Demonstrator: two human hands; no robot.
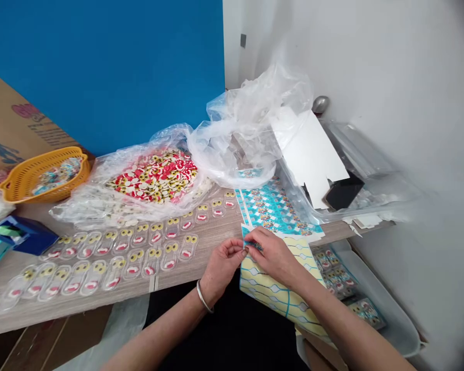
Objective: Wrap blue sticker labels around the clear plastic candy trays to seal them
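Together, the left hand (221, 267) and right hand (274, 253) pinch a small blue printed piece (247, 230) near the bench's (212, 238) front edge, over an overhanging yellow sheet (266, 288). Probably light, thin and bendy, it would suit a fingertip hold along its margins.

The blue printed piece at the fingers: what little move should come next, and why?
I'd guess a gentle peel: the right hand could ease the blue printed piece up while the left hand steadies it. Both hands pinch there, at the top of the yellow sheet, though they hide whether it is stuck.
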